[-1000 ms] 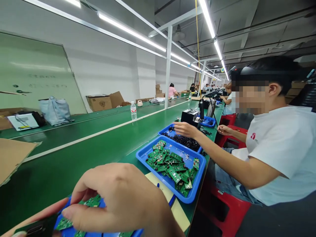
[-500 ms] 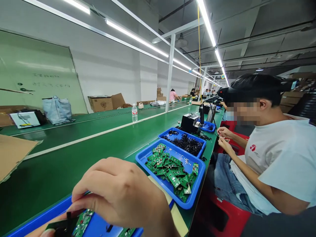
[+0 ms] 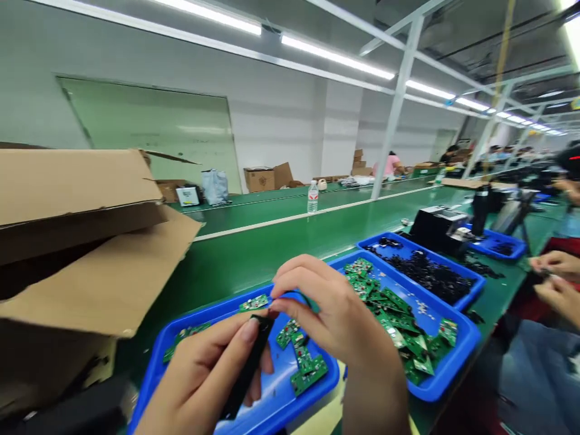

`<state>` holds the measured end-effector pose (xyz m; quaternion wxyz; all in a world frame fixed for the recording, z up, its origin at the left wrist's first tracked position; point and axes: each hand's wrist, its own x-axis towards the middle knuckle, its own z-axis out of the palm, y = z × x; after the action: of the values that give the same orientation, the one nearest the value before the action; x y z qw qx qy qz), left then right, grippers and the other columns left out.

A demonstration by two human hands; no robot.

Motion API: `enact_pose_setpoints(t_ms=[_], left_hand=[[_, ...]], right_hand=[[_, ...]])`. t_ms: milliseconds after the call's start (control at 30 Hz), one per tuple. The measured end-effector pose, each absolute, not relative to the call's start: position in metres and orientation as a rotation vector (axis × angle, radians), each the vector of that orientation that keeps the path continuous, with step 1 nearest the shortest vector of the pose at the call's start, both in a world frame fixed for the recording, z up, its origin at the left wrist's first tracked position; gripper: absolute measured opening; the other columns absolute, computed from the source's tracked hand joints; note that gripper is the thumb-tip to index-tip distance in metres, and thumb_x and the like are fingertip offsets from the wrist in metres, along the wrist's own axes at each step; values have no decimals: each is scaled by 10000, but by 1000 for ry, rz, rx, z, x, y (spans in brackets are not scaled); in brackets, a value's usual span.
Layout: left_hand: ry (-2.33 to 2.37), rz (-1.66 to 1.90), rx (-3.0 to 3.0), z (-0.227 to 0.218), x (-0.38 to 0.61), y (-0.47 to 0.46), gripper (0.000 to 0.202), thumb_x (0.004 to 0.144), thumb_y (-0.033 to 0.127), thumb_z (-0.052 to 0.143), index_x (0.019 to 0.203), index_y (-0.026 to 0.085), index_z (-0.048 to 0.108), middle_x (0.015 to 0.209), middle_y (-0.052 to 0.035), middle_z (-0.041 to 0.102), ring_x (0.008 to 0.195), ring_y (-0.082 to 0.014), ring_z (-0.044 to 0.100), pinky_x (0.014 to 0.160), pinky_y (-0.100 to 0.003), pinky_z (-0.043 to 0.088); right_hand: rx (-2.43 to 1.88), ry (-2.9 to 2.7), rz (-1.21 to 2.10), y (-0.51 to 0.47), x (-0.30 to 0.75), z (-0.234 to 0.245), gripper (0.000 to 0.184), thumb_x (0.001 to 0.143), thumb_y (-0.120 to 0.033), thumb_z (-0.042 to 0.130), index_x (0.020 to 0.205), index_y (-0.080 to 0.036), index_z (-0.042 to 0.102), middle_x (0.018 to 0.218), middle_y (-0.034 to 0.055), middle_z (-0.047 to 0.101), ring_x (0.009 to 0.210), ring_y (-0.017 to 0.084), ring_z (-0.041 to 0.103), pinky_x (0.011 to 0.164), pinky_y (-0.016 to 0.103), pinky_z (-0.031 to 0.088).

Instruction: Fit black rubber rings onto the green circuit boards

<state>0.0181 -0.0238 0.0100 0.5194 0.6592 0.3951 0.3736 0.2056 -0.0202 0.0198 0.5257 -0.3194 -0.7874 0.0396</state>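
Note:
My left hand [image 3: 199, 374] is closed round a narrow black part [image 3: 247, 368], held upright over the nearest blue tray [image 3: 272, 411]. My right hand [image 3: 333, 311] is just above it, its fingers pinched together at the black part's top end; what they pinch is too small to name. A few green circuit boards [image 3: 306, 368] lie in this tray under both hands.
An open cardboard box [image 3: 86, 241] stands at the left. To the right sit a blue tray of green boards [image 3: 457, 356], a tray of black parts [image 3: 471, 284], and a black machine [image 3: 437, 226]. A co-worker's hands [image 3: 555, 278] show at the right edge. A water bottle [image 3: 312, 197] stands on the green conveyor.
The view has swung left and down, bringing the cardboard box in and the co-worker mostly out. My left hand has come up with the black part, and my right hand's fingers now meet its top.

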Motion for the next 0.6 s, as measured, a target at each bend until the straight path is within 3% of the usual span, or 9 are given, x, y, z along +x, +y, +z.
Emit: enact_pose_setpoints(t_ms=[233,400,600], left_hand=[[807,910,1512,18,29,-31,360,913,441,549,744,146,668,619,-15,611,477,-94,522,468,-189,424],[758,934,1486,12,30,-30,319,920,424,551,968,155,717,624,-11,619,473,-96,525,447,-187,414],[832,1127,1429,14,32,-34,303,921,386,561,1079,185,723,695,-13,648,549,-95,548,513,-188,461]], right_hand=[[-774,-1903,131,-27,212,16,138,948,-100,498,880,-203,561,922,49,621,881,157,606,775,286,508],[-779,-1876,78,-26,212,17,147,940,-103,505,877,-209,584,942,56,629,885,170,629,778,311,528],[-803,-1620,-34,-30,216,16,250,902,-77,568,1093,-234,611,1024,49,652,983,174,619,837,326,508]])
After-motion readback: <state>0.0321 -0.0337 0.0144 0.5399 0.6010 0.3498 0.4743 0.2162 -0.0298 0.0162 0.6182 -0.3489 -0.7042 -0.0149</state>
